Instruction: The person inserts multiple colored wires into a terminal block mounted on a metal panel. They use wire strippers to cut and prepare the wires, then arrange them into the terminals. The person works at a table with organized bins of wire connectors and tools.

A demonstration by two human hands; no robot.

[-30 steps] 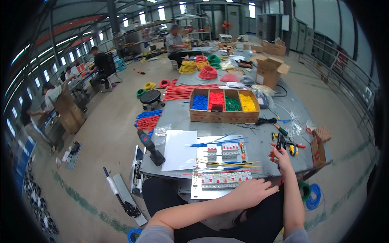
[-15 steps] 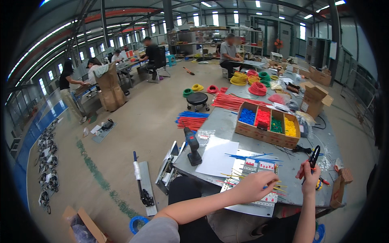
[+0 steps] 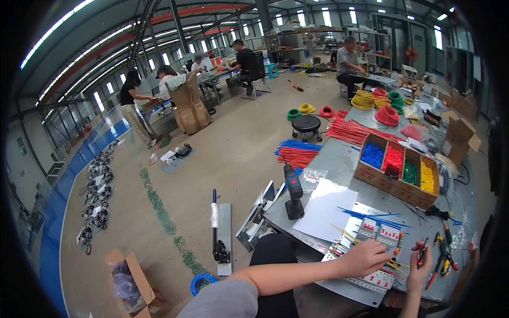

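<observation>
My left hand [image 3: 371,258] reaches over a white panel [image 3: 362,212] carrying rows of circuit breakers [image 3: 388,233]. Its fingers are curled together above thin yellow wires [image 3: 398,266]; what they pinch is hidden. Just right of the panel, my right hand [image 3: 419,269] is closed around a slim dark hand tool [image 3: 422,253], tip upward; its exact kind is unclear. Loose blue wires [image 3: 377,215] lie across the panel's far part. Beside my right hand rest pliers with red and dark handles [image 3: 436,267] and a yellow roll [image 3: 446,266].
A divided cardboard box [image 3: 395,183] holds blue, red, green and yellow small parts. A cordless drill [image 3: 294,193] stands at the table's left edge by white paper [image 3: 327,206]. Bundled red wires [image 3: 355,129] and wire coils lie farther back. Several people work at other tables.
The view has turned left, so the scene sits farther right. My right hand has come lower and closer to my left; the dark tool in it shows less. My left hand stays over the panel.
</observation>
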